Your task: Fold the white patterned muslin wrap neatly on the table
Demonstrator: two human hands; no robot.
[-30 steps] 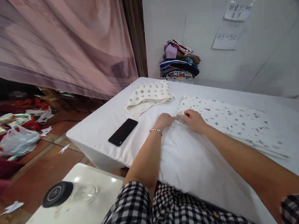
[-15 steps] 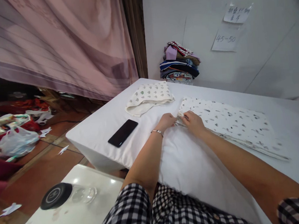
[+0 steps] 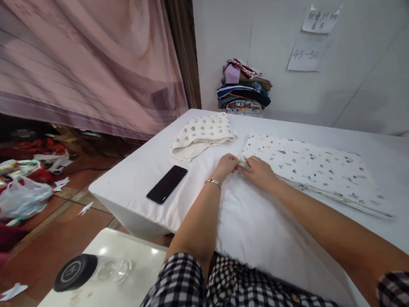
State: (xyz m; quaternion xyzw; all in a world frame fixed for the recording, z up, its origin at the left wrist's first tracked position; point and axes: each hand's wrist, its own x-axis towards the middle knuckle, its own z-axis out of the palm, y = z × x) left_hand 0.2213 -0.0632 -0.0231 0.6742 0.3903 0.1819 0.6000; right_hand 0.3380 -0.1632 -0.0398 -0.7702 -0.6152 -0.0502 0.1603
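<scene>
A white cloth printed with small grey and black motifs (image 3: 310, 170) lies folded in a long, layered strip on the white-covered table (image 3: 127, 173). My left hand (image 3: 226, 166) and my right hand (image 3: 259, 171) are close together at its left end. Both are closed, pinching the bunched edge of the cloth between them. The fingertips are partly hidden in the gathered fabric. Just behind my hands sits a second folded white cloth with grey tree-like prints (image 3: 207, 130), its near edge curving open. Left of my left forearm a black phone (image 3: 167, 184) lies flat.
Against the wall at the back stands a stack of folded fabrics (image 3: 243, 87). At the lower left, a white side table (image 3: 121, 301) holds a black round lid (image 3: 74, 272) and a clear glass (image 3: 119, 269). A pink curtain (image 3: 108, 52) hangs at the left, above a plastic bag (image 3: 22, 196) on the floor.
My right hand has turned and shifted slightly left and down, and the cloth edge between my hands is more bunched. The view has moved a little; the other things stay put.
</scene>
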